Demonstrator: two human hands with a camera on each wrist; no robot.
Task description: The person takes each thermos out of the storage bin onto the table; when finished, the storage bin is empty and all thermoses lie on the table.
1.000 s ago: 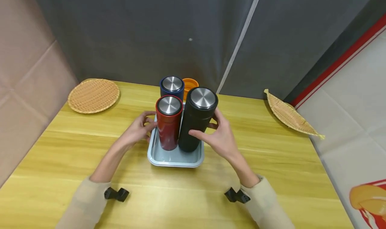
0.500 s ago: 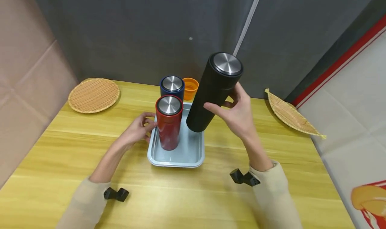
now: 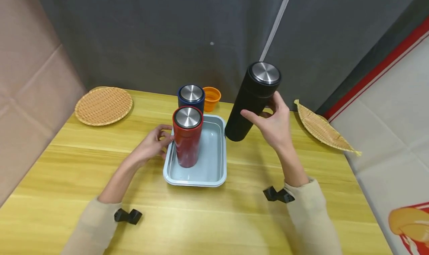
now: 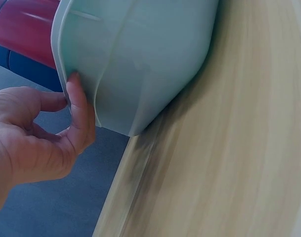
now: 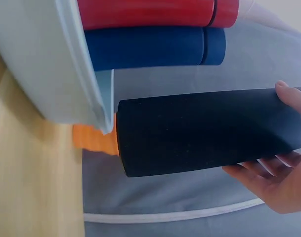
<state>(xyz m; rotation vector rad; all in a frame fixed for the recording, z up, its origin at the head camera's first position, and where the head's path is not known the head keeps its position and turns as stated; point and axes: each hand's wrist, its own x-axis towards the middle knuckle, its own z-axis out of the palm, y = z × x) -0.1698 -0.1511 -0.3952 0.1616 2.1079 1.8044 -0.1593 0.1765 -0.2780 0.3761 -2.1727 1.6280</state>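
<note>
A tall black thermos (image 3: 249, 102) with a steel-topped lid hangs tilted in my right hand (image 3: 273, 122), whose thumb and fingers curl round its side. It is off the table, just beyond the right rim of the pale blue plastic basin (image 3: 214, 158). Inside the basin a red thermos (image 3: 187, 145) stands upright, and a blue thermos (image 3: 191, 98) stands behind it, partly hidden. My left hand (image 3: 154, 143) pinches the basin's left rim between thumb and fingers, as the left wrist view shows on the rim (image 4: 61, 49).
An orange cup (image 3: 212, 98) stands behind the basin, by the dark grey curtain (image 3: 151, 42). A round woven tray (image 3: 104, 106) lies at the back left of the wooden table (image 3: 201, 217). A leaf-shaped woven tray (image 3: 323, 128) lies at the right edge, near the wall.
My right hand has lifted the black thermos out of the basin and carried it right, past the rim. My left hand, the basin and the other two thermoses have stayed in place.
</note>
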